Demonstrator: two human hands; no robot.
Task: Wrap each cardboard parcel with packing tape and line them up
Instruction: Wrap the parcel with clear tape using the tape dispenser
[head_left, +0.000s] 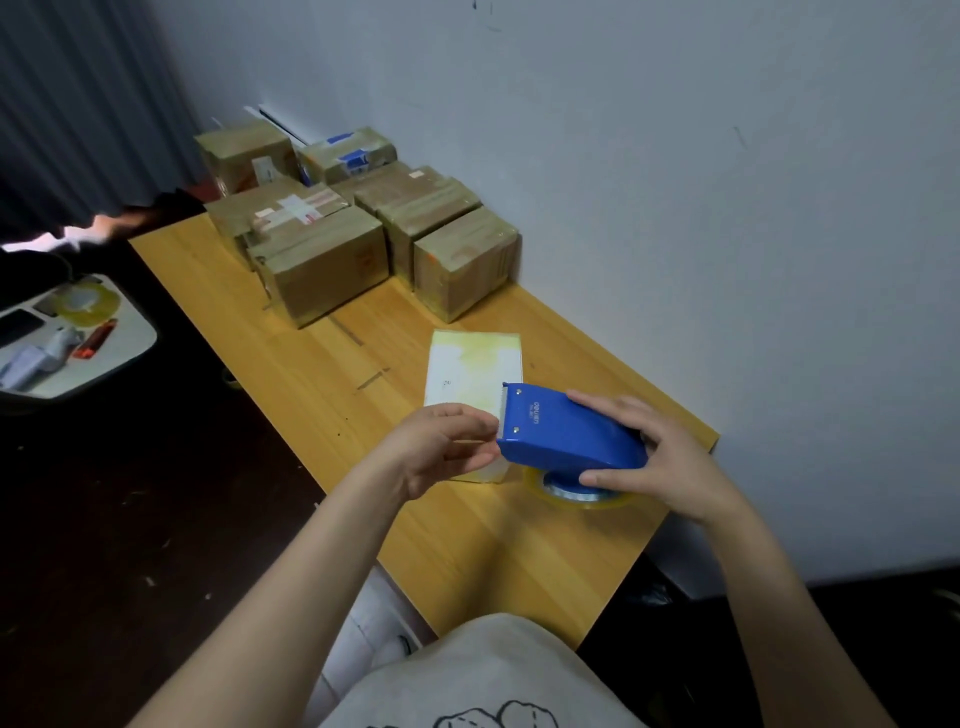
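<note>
On the long yellow wooden table (311, 395), the flat white rectangular parcel (470, 364) lies mid-board. Behind it cluster the taped brown cardboard boxes (322, 265). The blue plastic tape dispenser (566, 431) is over its near right corner.

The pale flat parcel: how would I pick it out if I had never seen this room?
Find the wooden table against the wall. At its far end sit brown boxes; nearer, beyond the blue tape dispenser, one parcel lies alone. Only it is whitish, yellow-tinted and flat.
</note>
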